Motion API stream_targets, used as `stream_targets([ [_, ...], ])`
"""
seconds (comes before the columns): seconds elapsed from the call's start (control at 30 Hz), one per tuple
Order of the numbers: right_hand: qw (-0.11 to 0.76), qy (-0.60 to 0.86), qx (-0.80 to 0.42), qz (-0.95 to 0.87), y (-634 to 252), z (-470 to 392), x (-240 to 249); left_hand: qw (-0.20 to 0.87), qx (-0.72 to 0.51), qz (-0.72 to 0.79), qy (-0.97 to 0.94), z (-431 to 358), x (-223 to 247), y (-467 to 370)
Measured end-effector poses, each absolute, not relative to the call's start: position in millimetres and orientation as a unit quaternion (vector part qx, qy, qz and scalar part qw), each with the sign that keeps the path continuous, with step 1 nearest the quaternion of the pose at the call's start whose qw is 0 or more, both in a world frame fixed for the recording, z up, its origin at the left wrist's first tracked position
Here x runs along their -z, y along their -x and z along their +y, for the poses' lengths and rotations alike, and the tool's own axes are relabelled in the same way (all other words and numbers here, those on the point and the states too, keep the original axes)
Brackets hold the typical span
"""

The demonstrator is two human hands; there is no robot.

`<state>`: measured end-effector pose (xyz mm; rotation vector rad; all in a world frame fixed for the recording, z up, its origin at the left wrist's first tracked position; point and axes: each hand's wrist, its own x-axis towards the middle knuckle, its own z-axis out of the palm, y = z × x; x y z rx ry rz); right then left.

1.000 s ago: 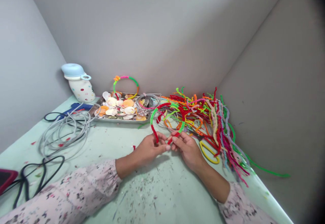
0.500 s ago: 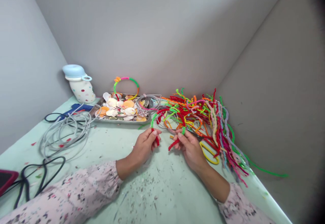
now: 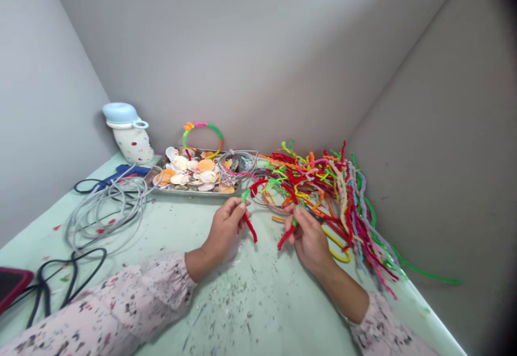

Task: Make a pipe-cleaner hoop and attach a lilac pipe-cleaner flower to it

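Observation:
A red and green fuzzy pipe-cleaner arch (image 3: 251,229) stands between my hands, its red ends pointing toward me. My left hand (image 3: 226,227) pinches its left side between thumb and fingers. On the opposite side, my right hand (image 3: 309,235) grips the arch near a green section. The top of the arch overlaps the pile behind, so its outline is partly hard to follow. Just beyond my right hand lies a heap of multicoloured pipe cleaners (image 3: 339,189). A yellow loop (image 3: 339,255), like a scissor handle, sticks out beside that hand.
A metal tray (image 3: 194,193) holds seashells (image 3: 208,175), with a finished-looking colourful hoop (image 3: 216,129) upright there. Coiled grey wire (image 3: 238,165) rests at its right. Leftward are a white bottle (image 3: 133,143), a blue glue gun (image 3: 125,171), grey cable (image 3: 105,221) and a red-edged device (image 3: 16,283).
My hands have shifted slightly apart, the left one sliding left and the right one moving right. More of the arch's red left end shows below my left fingers.

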<state>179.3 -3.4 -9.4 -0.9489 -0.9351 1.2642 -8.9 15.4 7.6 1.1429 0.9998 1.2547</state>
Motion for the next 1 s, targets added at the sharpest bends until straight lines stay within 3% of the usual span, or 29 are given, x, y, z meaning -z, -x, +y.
stream_targets([
  [0.57,0.529,0.405,-0.595,-0.449,-180,-7,7,0.408,-0.551,0.488,-0.541,27,-2,17],
  [1.0,0.507,0.416,-0.623,-0.425,-176,-7,3,0.368,-0.508,0.518,-0.582,25,-4,20],
])
